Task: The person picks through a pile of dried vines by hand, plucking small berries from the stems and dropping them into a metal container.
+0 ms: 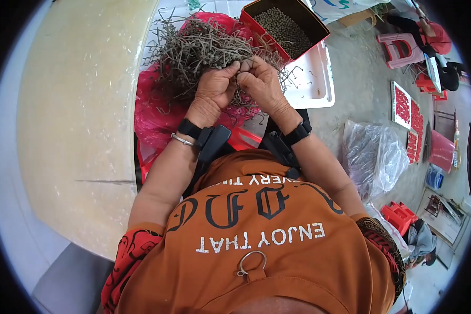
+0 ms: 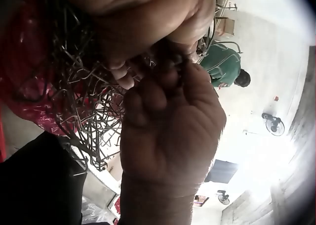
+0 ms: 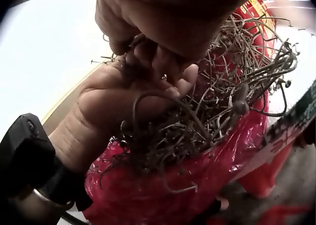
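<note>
A tangled heap of thin dry brown stems (image 1: 193,47) lies on a red plastic bag (image 1: 159,123). Over the heap's near edge the left hand (image 1: 217,88) and the right hand (image 1: 261,86) meet, thumbs and fingertips close together. Both hands' fingers are curled and pinch at small stems; the pinched pieces are mostly hidden by the fingers. In the left wrist view the right hand (image 2: 170,121) shows its palm, with a small dark piece between the fingertips. In the right wrist view, stems (image 3: 222,81) spread beside the left hand (image 3: 118,94).
A red-rimmed box (image 1: 285,31) of small round green-brown pieces stands behind the right hand, on a white foam tray (image 1: 319,78). A pale table (image 1: 78,115) is at the left. Clear plastic (image 1: 374,157), trays of red pieces (image 1: 402,104) and people are at the right.
</note>
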A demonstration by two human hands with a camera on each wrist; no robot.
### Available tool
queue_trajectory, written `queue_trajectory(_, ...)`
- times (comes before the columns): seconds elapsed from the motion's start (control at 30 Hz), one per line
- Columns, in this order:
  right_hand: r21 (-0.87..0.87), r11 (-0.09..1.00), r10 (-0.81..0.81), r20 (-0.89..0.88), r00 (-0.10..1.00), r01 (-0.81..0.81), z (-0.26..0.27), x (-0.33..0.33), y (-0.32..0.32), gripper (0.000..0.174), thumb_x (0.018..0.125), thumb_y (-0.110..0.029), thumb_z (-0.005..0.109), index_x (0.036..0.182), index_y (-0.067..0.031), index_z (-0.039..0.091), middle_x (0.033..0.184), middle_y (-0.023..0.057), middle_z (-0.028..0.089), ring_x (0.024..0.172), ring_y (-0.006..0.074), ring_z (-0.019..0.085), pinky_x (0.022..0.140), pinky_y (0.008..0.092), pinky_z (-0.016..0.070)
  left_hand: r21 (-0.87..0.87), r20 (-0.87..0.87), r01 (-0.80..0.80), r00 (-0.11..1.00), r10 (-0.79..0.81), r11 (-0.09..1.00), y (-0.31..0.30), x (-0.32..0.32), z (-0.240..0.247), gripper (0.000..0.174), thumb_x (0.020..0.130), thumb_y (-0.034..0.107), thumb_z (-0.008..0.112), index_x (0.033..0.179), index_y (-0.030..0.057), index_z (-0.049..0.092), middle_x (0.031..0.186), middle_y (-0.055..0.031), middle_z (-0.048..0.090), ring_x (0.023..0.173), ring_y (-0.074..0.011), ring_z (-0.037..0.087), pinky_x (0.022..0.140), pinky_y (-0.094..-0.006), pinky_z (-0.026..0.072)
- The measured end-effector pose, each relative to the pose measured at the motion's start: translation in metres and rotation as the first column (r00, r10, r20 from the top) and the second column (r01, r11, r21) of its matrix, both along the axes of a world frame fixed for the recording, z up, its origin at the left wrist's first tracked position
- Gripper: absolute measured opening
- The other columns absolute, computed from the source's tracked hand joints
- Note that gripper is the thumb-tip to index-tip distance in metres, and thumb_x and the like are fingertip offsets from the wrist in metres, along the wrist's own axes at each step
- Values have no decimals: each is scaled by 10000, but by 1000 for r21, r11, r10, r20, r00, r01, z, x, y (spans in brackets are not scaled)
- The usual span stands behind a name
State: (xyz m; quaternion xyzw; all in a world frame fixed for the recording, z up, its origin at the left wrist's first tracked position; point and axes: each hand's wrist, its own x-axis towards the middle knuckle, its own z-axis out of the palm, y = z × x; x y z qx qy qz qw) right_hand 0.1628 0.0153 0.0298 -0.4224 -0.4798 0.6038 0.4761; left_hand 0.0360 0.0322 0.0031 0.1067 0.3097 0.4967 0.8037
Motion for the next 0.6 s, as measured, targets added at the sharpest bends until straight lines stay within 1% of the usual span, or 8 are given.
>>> queue_trajectory(0.1,121,993,-6,97,995,-6,-2,2,2,167,761,-52,641,812,-32,483,730,16,531,610,91,507,545,203,418,94,73,55,995,-62,994,2,-1,-7,152,844,65,563,973,-14,582,920,-78,608,830,-191,584,769,-312,486)
queue_trajectory(0.13,114,993,-1,113,994,-12,-2,4,3,167,761,-52,641,812,-32,483,730,16,531,610,91,507,545,203,418,89,88,50,994,-58,995,1,0,-11,152,844,65,563,973,-14,582,920,-78,608,830,-191,584,769,-312,486)
queue_trajectory(0.23,-3,1000,5,130,991,-5,4,9,7,211,725,-51,684,740,-20,475,670,12,517,641,86,506,565,227,434,89,39,105,993,-109,990,-2,4,-9,161,849,72,558,982,-16,579,917,-74,607,810,-186,584,743,-304,491)
queue_trajectory(0.27,-12,1000,13,149,989,-12,9,12,7,211,725,-51,684,740,-20,475,670,12,517,641,86,506,565,227,434,82,58,97,993,-102,992,-3,4,-7,161,849,72,558,982,-16,579,917,-74,607,810,-186,584,743,-304,491)
queue_trajectory(0.37,-151,988,66,162,985,-41,35,20,7,161,747,-10,635,756,-15,475,674,18,529,612,89,514,549,218,437,62,47,243,968,-246,968,-2,10,0,154,803,78,629,934,5,598,828,-36,618,686,-116,576,575,-203,474)
queue_trajectory(0.5,-55,996,81,252,964,-69,36,19,1,124,799,-80,609,822,-30,498,662,17,523,556,72,490,467,191,385,67,193,175,964,-185,982,-1,19,-6,157,809,107,630,938,25,600,830,-28,614,665,-112,555,574,-220,463)
queue_trajectory(0.53,-57,996,83,258,963,-71,34,18,0,124,799,-80,609,822,-30,498,662,17,523,556,72,490,467,191,385,67,198,172,963,-182,983,-1,20,-7,157,809,107,630,938,25,600,830,-28,614,665,-112,555,574,-220,463)
queue_trajectory(0.6,-3,999,50,204,978,-50,27,15,-3,99,812,-81,582,833,-29,502,657,27,530,534,74,484,445,192,367,44,224,86,970,-94,995,-4,22,-9,139,842,96,578,949,8,587,859,-49,614,749,-154,569,672,-274,473)
